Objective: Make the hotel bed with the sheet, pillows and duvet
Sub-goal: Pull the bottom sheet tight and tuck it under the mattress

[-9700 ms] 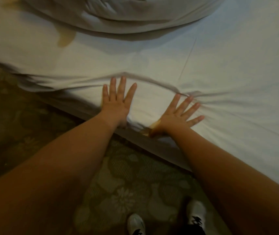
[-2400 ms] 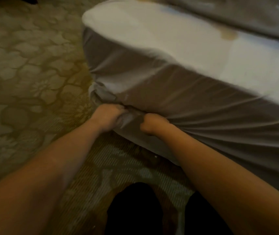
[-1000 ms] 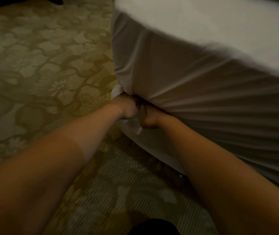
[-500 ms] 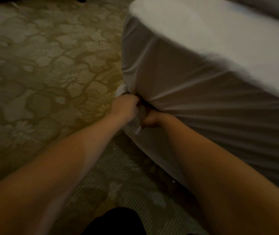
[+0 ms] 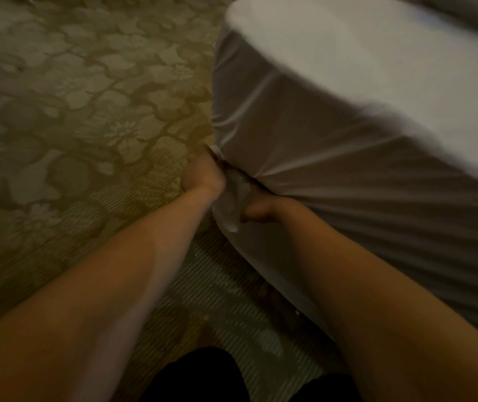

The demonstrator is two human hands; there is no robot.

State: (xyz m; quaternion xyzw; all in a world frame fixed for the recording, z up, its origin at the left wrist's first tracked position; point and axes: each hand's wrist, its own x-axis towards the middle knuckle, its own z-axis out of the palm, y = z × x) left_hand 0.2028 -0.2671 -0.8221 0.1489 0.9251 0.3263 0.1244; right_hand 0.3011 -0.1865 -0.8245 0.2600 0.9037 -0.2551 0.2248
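- Down low at the corner of the bed point(image 5: 275, 262), both bare forearms reach forward, wrists close together.
- The left hand point(image 5: 203, 177) is curled into a fist round a bunched wad of the sheet point(image 5: 319, 169), right up against the corner.
- The right hand point(image 5: 258, 210) sits just beside it, fingers curled, gripping the same wad from the other side.
- The sheet's pulled over the top and side, with creases fanning out from the grip.
- Flowery carpet point(image 5: 86, 111) underneath, and it's all pretty blurry tbh.
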